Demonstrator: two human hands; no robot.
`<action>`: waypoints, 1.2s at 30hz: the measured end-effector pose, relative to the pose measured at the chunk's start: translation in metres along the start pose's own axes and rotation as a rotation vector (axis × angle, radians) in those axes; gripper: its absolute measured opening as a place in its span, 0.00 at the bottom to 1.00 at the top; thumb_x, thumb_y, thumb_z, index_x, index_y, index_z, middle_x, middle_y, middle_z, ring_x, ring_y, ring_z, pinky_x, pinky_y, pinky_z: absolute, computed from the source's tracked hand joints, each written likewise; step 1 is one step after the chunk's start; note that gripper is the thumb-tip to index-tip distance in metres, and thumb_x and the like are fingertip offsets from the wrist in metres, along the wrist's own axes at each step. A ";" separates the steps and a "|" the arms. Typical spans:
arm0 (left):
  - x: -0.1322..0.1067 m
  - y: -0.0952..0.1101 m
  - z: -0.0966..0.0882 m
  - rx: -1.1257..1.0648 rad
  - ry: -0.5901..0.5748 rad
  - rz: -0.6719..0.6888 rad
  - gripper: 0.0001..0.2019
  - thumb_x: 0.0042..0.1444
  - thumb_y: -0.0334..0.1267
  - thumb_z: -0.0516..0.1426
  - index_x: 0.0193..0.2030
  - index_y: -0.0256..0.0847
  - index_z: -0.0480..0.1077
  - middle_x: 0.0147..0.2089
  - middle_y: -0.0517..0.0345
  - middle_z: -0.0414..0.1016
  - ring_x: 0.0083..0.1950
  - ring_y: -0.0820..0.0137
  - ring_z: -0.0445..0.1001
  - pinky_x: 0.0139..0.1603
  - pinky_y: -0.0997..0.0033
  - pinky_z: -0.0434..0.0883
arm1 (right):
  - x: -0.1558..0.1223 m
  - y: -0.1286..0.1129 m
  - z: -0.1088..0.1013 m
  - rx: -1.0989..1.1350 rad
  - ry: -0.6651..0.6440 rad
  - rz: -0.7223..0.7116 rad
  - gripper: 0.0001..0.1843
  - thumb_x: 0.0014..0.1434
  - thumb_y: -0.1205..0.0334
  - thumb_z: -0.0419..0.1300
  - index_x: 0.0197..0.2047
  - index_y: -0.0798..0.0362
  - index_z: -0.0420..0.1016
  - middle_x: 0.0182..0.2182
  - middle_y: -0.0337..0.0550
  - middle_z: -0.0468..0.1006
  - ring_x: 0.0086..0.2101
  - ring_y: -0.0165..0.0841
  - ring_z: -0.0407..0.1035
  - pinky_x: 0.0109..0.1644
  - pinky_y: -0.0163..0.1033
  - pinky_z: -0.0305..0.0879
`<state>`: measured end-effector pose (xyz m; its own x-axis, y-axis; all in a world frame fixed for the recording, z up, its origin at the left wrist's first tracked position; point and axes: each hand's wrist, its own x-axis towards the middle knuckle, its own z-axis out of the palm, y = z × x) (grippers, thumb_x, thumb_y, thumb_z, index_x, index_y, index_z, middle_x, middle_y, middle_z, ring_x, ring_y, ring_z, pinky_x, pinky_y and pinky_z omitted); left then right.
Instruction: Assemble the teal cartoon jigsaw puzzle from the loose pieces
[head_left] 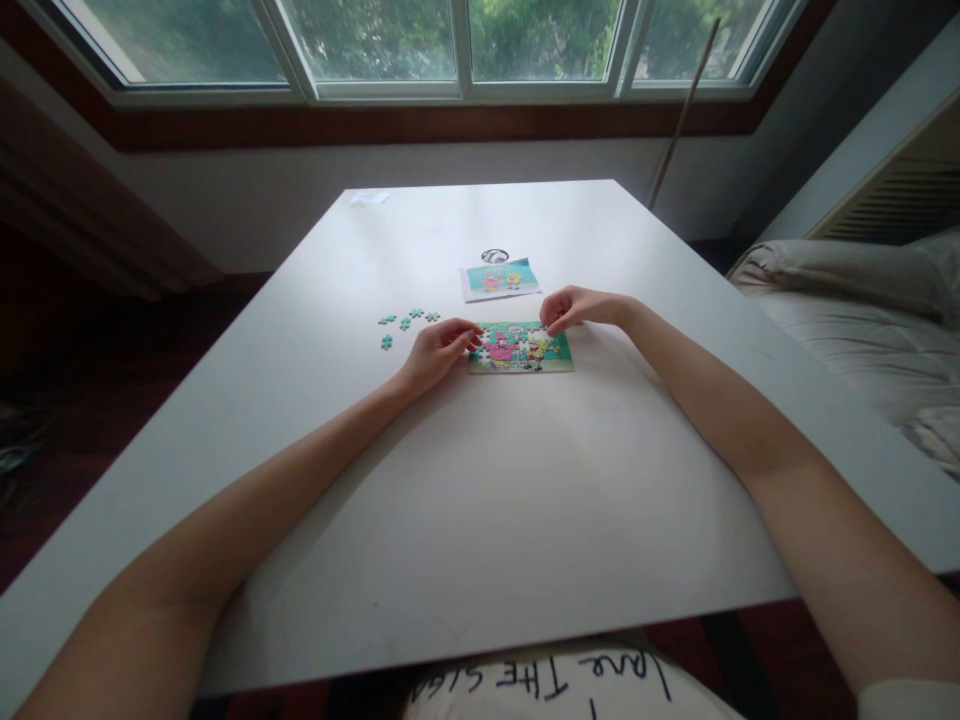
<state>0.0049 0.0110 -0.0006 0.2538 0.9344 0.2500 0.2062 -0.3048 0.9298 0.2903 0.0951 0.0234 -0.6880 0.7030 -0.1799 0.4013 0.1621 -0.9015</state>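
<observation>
A colourful jigsaw puzzle (pixel 517 352), with pink and yellow cartoon figures on green, lies on the white table; pale gaps show among its pieces. My left hand (pixel 439 352) is at its left edge, fingers bent together and fingertips on the upper left corner. Over the upper right corner, my right hand (pixel 574 306) is closed in a pinch with fingertips down at the puzzle; anything between them is too small to make out. Several loose green puzzle pieces (pixel 406 323) lie left of my left hand. Just behind the puzzle is a picture sheet (pixel 501 280) showing similar figures.
The white table (pixel 465 520) stretches away toward a window (pixel 450 50). A dark round mark or object (pixel 495 256) is behind the picture sheet. Some whitish paper or plastic (pixel 369 198) lies at the far left corner. A thin stick (pixel 682 115) leans beyond the far right corner.
</observation>
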 end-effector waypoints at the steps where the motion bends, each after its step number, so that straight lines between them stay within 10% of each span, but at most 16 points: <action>1: 0.000 0.000 0.000 0.001 0.000 -0.002 0.15 0.51 0.47 0.60 0.35 0.35 0.74 0.31 0.54 0.76 0.33 0.71 0.75 0.35 0.73 0.72 | 0.000 0.000 0.000 -0.006 -0.010 -0.001 0.18 0.37 0.57 0.74 0.30 0.57 0.78 0.23 0.38 0.75 0.25 0.25 0.65 0.28 0.32 0.56; 36: 0.001 -0.002 0.000 0.004 -0.004 0.016 0.15 0.52 0.47 0.59 0.35 0.35 0.74 0.32 0.53 0.77 0.33 0.71 0.75 0.36 0.71 0.72 | -0.001 -0.007 0.003 -0.091 -0.057 0.019 0.22 0.37 0.54 0.73 0.34 0.58 0.76 0.21 0.35 0.71 0.24 0.24 0.62 0.27 0.33 0.50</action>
<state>0.0046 0.0125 -0.0023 0.2612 0.9285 0.2639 0.2055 -0.3207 0.9246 0.2860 0.0914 0.0284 -0.7122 0.6663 -0.2208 0.4658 0.2132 -0.8588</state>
